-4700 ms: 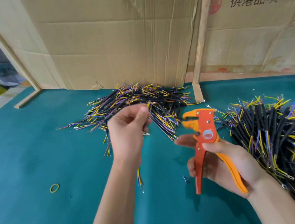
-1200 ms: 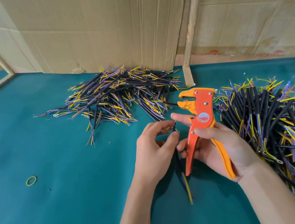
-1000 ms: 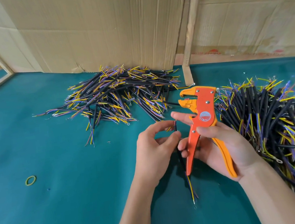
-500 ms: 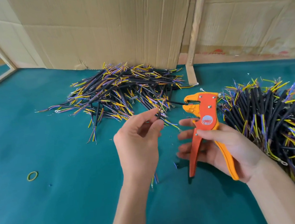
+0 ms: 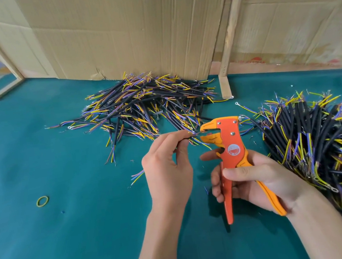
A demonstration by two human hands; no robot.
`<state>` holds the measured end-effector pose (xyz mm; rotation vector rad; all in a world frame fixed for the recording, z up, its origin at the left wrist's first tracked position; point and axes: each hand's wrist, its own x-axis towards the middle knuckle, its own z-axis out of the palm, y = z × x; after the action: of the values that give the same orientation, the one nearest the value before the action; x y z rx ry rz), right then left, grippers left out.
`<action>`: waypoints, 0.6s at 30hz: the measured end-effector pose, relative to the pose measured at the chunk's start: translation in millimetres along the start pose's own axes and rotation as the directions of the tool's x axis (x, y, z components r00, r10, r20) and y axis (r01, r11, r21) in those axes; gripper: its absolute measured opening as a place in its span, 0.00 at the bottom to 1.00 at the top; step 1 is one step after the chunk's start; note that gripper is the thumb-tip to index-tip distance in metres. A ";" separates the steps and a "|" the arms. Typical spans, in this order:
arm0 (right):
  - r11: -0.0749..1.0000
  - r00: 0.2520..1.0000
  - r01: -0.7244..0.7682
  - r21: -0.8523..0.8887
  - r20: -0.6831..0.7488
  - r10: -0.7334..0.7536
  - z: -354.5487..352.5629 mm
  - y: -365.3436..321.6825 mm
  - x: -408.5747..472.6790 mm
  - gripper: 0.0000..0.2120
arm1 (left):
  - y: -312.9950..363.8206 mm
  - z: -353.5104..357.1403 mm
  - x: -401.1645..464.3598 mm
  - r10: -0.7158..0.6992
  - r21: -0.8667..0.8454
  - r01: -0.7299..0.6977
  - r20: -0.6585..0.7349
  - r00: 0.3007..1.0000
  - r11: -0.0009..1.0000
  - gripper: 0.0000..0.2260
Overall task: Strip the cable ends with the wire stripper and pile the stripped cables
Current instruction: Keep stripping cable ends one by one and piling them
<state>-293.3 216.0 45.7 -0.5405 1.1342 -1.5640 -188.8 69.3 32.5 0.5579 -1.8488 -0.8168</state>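
My right hand (image 5: 256,181) grips the handles of the orange wire stripper (image 5: 230,143), whose jaws point left and stand apart. My left hand (image 5: 166,170) pinches a short black cable (image 5: 138,175) between thumb and fingers, and holds its coloured wire ends at the mouth of the jaws. The cable's other end, with loose purple and yellow wires, sticks out to the left below that hand. A pile of black cables (image 5: 148,106) lies at the back in the middle. A bigger heap of black cables (image 5: 322,145) lies on the right.
The work goes on over a teal mat (image 5: 71,238). Cardboard sheets (image 5: 132,30) and a wooden slat (image 5: 230,25) stand along the back. A yellow rubber band (image 5: 42,201) lies on the left. Small wire scraps dot the mat near my hands.
My left hand has lifted the cable and brought its wire ends up to the stripper's jaws. The right hand has kept its grip on the stripper.
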 end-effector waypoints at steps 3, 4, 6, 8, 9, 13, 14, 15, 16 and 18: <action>1.000 0.999 0.009 0.003 0.037 -0.009 1.4 -0.9 -0.8 0.22 | 0.3 0.8 -0.5 -0.011 -0.004 0.011 0.021 1.000 1.000 0.09; 1.000 0.999 0.008 0.000 0.043 -0.008 1.9 -0.8 -0.8 0.23 | -0.2 1.1 -0.5 -0.011 -0.004 0.012 0.025 1.000 1.000 0.09; 1.000 0.999 0.006 -0.013 0.052 -0.005 3.2 0.0 -0.8 0.24 | -1.1 2.1 -0.7 -0.017 -0.002 0.017 0.032 0.999 1.000 0.10; 1.000 0.998 0.002 -0.022 0.061 -0.001 4.5 0.4 -0.8 0.25 | -1.5 2.6 -1.1 -0.023 0.003 0.023 0.038 0.999 1.000 0.10; 1.000 0.998 0.000 -0.024 0.065 0.001 4.8 0.3 -0.7 0.25 | -1.6 2.5 -1.4 -0.024 0.005 0.024 0.037 0.999 1.000 0.10; 1.000 0.998 0.002 -0.027 0.063 0.000 6.0 1.0 0.1 0.22 | -2.5 2.7 -1.9 -0.024 0.004 0.024 0.034 0.999 1.000 0.10; 1.000 0.998 0.005 -0.026 0.060 -0.004 6.6 1.2 0.5 0.21 | -2.4 2.7 -2.0 -0.024 0.001 0.024 0.033 0.999 1.000 0.10; 1.000 0.998 0.008 -0.023 0.056 -0.006 7.2 1.3 0.8 0.20 | -2.2 2.7 -2.0 -0.024 0.001 0.024 0.032 0.999 1.000 0.10; 1.000 0.999 0.006 -0.019 0.049 -0.005 7.8 1.4 1.0 0.19 | -2.1 2.7 -1.9 -0.023 0.003 0.023 0.031 0.999 1.000 0.10; 1.000 0.999 0.000 -0.013 0.037 0.001 8.3 1.5 1.3 0.18 | -1.7 2.6 -1.9 -0.022 0.005 0.022 0.029 0.999 1.000 0.10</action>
<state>-286.3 211.7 47.8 -0.5750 1.1173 -1.5413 -190.4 70.2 29.3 0.5732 -1.8747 -0.8391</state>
